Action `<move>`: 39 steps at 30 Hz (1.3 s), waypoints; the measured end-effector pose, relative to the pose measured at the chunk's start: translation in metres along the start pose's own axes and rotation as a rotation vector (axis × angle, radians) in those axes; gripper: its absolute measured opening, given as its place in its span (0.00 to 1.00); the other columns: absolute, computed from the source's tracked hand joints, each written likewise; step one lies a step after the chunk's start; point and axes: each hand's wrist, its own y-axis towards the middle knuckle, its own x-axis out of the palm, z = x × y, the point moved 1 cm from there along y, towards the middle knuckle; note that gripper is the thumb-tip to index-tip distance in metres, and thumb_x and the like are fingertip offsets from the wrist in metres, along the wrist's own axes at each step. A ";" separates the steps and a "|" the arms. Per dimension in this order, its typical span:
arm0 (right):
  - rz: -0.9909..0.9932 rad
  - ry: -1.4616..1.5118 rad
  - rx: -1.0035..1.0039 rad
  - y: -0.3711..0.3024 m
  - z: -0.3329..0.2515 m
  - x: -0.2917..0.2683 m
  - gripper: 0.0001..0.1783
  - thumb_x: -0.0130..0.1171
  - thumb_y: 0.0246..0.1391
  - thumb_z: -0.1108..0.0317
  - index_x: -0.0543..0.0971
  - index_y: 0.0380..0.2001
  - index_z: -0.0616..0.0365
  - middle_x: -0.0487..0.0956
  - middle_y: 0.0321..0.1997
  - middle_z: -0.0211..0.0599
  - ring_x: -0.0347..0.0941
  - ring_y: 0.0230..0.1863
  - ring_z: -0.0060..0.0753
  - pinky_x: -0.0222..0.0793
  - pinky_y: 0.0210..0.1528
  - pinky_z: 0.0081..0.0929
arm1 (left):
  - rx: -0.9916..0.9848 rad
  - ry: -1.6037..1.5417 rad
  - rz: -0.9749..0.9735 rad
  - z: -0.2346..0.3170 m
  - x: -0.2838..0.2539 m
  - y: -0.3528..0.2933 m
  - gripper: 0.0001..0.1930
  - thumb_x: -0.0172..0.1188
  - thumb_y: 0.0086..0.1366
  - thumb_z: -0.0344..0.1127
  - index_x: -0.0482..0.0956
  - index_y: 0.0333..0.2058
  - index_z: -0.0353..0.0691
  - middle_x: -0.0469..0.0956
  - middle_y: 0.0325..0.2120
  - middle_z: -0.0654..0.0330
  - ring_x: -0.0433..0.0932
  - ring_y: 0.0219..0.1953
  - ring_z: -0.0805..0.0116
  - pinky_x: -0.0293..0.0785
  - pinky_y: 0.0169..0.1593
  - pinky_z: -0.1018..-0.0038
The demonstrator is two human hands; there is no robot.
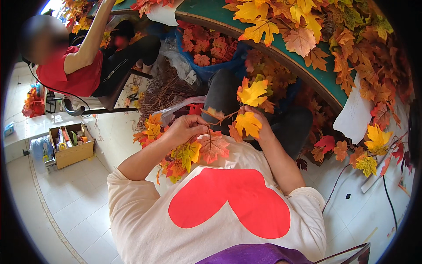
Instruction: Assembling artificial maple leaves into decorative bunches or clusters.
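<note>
An artificial maple leaf garland (214, 145) with yellow, orange and red leaves stretches between my two hands in front of my chest. My left hand (189, 130) closes in a pinch on its thin stem, with orange and yellow-green leaves hanging below and beside the wrist. On the other side, my right hand (263, 126) has its fingers closed around the stem, partly hidden behind a bright yellow leaf (249, 124). A second yellow leaf (253, 92) stands up just above that hand.
A green-topped table (211, 16) heaped with autumn leaves (365, 66) curves across the far right. Beneath it sits a blue tub (200, 72) of red leaves. Brown stems (165, 90) lie left of it. A seated co-worker (83, 70) and a wooden box (75, 152) are at left.
</note>
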 end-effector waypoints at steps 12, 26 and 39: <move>0.214 -0.022 -0.075 0.013 -0.013 0.006 0.12 0.56 0.53 0.67 0.73 0.41 0.58 0.76 0.33 0.31 0.72 0.34 0.22 0.70 0.39 0.20 | 0.023 -0.070 -0.014 0.001 0.000 0.006 0.05 0.56 0.60 0.31 0.75 0.32 0.35 0.68 0.14 0.69 0.62 0.14 0.84 0.57 0.18 0.84; 0.271 -0.330 -0.183 0.009 -0.005 0.018 0.08 0.58 0.52 0.64 0.77 0.30 0.57 0.77 0.24 0.27 0.68 0.22 0.13 0.63 0.23 0.10 | 0.010 -0.103 0.045 -0.017 -0.015 0.012 0.05 0.56 0.60 0.32 0.75 0.32 0.37 0.68 0.15 0.70 0.64 0.14 0.84 0.59 0.18 0.85; 0.221 -0.065 -0.118 0.021 0.001 -0.001 0.09 0.55 0.54 0.66 0.75 0.35 0.59 0.77 0.31 0.31 0.73 0.30 0.21 0.71 0.33 0.18 | -0.031 -0.103 0.057 -0.004 -0.008 0.009 0.05 0.56 0.60 0.31 0.75 0.32 0.35 0.67 0.14 0.69 0.63 0.14 0.84 0.59 0.18 0.85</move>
